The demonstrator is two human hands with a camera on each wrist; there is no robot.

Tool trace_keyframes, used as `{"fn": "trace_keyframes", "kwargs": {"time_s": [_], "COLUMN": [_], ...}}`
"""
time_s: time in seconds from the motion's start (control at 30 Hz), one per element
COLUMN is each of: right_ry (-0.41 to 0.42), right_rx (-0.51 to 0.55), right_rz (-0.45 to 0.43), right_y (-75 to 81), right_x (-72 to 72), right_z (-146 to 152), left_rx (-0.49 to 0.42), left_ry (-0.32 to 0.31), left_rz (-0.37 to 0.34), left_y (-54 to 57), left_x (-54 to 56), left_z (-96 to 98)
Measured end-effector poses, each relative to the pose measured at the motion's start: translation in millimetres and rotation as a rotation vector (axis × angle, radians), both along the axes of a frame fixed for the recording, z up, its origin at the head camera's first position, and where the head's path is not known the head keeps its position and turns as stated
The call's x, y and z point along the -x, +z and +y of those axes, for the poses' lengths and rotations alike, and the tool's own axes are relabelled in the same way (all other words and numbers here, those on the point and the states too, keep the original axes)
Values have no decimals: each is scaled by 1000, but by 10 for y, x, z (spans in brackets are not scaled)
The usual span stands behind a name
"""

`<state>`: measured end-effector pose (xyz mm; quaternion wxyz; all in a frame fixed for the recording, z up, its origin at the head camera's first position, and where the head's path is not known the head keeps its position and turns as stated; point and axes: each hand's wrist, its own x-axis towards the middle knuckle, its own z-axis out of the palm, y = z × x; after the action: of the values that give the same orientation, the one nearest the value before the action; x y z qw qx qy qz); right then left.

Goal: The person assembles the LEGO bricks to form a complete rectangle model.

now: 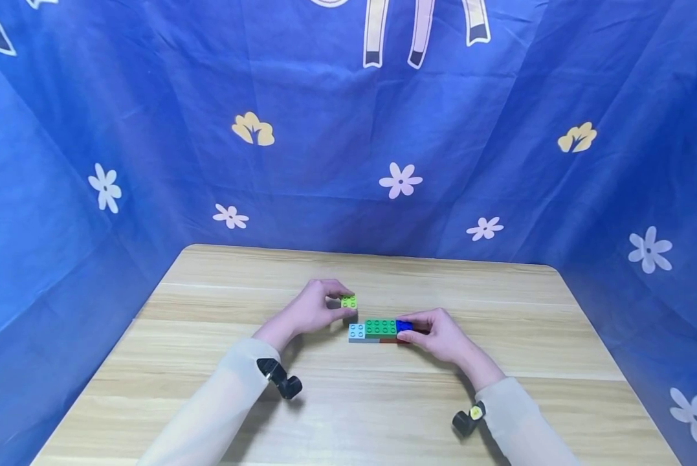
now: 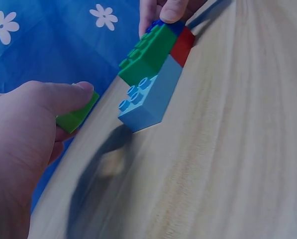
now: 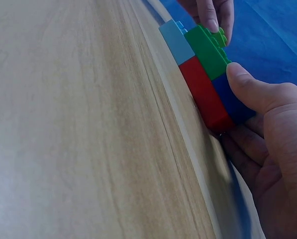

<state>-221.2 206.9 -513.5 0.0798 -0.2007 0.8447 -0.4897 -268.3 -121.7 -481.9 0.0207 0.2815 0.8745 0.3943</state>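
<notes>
The left hand (image 1: 313, 309) pinches the lime brick (image 1: 349, 302) between thumb and fingers; the brick is just beyond the left end of a two-layer stack on the table (image 1: 325, 408) and, judging by the shadow in the left wrist view, appears raised. The right hand (image 1: 441, 335) has thumb and fingers clamped on the blue brick (image 1: 404, 325) at the stack's right end. Blue sits on the red brick (image 3: 204, 89); the green brick (image 1: 380, 328) spans red and the pale blue brick (image 1: 356, 331), whose left studs are uncovered. Risks, in this inspector's judgement: if lime were pressed on those bare studs off line, it could catch green's end face and seat crooked; pressure on that far end, with the right hand holding only the opposite one, could swing the stack or part the pale blue joint. A fingertip hold on so small a brick could let it twist or drop. Whether every joint is fully seated cannot be confirmed. Markings: no brand or lettering is legible on the bricks. The right wrist camera (image 1: 463, 424) adjoins a yellow spot (image 1: 475, 412), nothing readable on it. The curtain (image 1: 325, 175) bears printed flowers, no visible words.
</notes>
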Motion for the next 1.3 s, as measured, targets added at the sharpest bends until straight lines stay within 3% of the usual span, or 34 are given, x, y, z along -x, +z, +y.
{"fn": "trace_keyframes", "kwargs": {"time_s": [0.23,0.63,0.9,1.3], "right_ry": [5,0,-13,-10], "right_rx": [7,12,7,26], "right_rz": [8,7,0,-4], "right_y": [7,9,6,20], "right_x": [-4,-15,-14,-34], "right_z": [-4,-7,-10,-21], "left_rx": [5,7,10,-5], "left_ry": [-25,-69,-88,-97], "left_rz": [24,4,-12,19], "left_y": [-17,-11,-58,-124], "left_x": [-86,-209,-249,-301], "left_z": [13,84,97,126]}}
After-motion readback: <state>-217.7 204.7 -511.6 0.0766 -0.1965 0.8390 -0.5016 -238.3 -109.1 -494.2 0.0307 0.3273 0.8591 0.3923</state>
